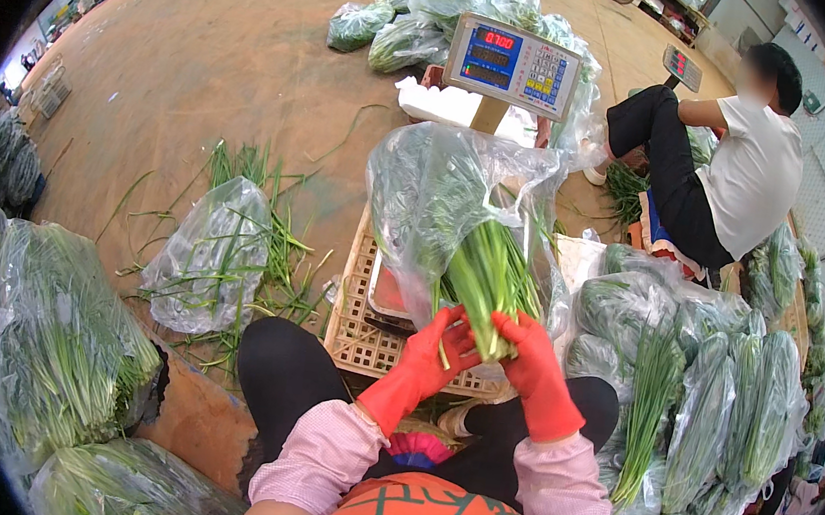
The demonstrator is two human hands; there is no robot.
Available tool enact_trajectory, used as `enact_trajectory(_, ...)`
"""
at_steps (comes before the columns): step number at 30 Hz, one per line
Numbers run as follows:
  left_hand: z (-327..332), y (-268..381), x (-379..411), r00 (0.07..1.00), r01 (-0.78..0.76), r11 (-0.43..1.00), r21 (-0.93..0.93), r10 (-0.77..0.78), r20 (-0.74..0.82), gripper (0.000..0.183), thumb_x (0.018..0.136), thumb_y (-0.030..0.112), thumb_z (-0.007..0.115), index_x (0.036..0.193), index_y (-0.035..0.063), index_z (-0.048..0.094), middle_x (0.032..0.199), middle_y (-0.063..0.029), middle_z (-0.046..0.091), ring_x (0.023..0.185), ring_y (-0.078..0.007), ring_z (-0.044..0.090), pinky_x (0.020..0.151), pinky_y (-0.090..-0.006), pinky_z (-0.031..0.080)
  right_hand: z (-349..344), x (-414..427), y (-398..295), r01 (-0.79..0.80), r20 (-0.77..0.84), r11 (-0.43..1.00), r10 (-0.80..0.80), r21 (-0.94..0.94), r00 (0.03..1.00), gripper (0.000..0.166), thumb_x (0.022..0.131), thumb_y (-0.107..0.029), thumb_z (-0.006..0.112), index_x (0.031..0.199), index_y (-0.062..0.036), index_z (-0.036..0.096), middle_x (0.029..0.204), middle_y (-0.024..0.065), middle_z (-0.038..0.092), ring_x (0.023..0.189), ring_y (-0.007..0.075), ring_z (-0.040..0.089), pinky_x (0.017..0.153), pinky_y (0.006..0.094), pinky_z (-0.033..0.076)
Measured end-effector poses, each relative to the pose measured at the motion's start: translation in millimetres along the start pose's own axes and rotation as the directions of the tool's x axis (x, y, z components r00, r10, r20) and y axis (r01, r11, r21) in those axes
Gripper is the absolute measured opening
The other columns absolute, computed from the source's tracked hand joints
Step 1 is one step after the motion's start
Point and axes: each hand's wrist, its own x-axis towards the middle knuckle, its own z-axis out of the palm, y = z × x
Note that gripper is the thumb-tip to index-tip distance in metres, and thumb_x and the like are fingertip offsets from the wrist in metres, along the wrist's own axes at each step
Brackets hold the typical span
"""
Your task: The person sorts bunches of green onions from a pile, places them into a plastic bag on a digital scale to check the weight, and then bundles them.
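A bunch of green chives (pixel 489 281) lies partly inside a clear plastic bag (pixel 420 183), its cut stem ends pointing towards me. My right hand (pixel 531 360), in a red rubber glove, grips the stem ends from the right. At their left side is my left hand (pixel 432 354), gloved alike, its fingers curled partly under the bunch and a loose stalk beside them. Beneath the bag sits a yellow plastic crate (pixel 356 327) on the scale. Behind it stands the digital scale's display (pixel 511 68), lit with red digits.
Bagged chives (pixel 66 327) are piled at my left, and more bagged bunches (pixel 702 409) at my right. An empty-looking plastic bag (pixel 208 266) lies among loose chives on the floor. Further bags (pixel 422 25) lie beyond the display. A person (pixel 747 157) sits at the far right near another scale.
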Motion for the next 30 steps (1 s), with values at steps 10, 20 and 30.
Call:
enact_trajectory(10, -13, -3, -8, 0.982, 0.070, 0.991, 0.116, -0.048, -0.181, 0.045, 0.085, 0.049, 0.064, 0.118, 0.0187, 0.058, 0.109, 0.0009, 0.063, 0.097, -0.0174, 0.058, 0.075, -0.0350, 0.049, 26, -22, 43, 0.383, 0.117, 0.448, -0.515, -0.808, 0.849, 0.047, 0.086, -0.020, 0.062, 0.125, 0.0040, 0.050, 0.114, 0.0237, 0.061, 0.104, 0.0342, 0.061, 0.088, 0.0358, 0.046)
enact_trajectory(20, -1, 13, -25, 0.990, 0.094, 0.963, 0.253, -0.065, -0.122, 0.060, 0.086, 0.013, 0.063, 0.140, 0.0138, 0.038, 0.106, -0.0072, 0.063, 0.079, -0.0149, 0.063, 0.062, -0.0278, 0.051, 20, -50, 0, 0.295, -0.113, 0.931, -0.323, -0.214, 0.940, 0.032, 0.096, -0.017, 0.052, 0.122, 0.0005, 0.057, 0.101, 0.0099, 0.069, 0.097, 0.0151, 0.063, 0.087, 0.0268, 0.047)
enact_trajectory(30, -7, -17, -49, 0.947, 0.316, 0.946, -0.080, -0.309, 0.089, 0.059, 0.091, 0.023, 0.057, 0.142, 0.0081, 0.032, 0.099, -0.0103, 0.061, 0.070, -0.0177, 0.060, 0.060, -0.0287, 0.049, 9, -34, 33, 0.175, -0.219, 0.984, -0.176, -0.028, 0.960, 0.047, 0.092, -0.019, 0.058, 0.131, 0.0041, 0.046, 0.112, 0.0157, 0.063, 0.093, 0.0230, 0.064, 0.082, 0.0313, 0.050)
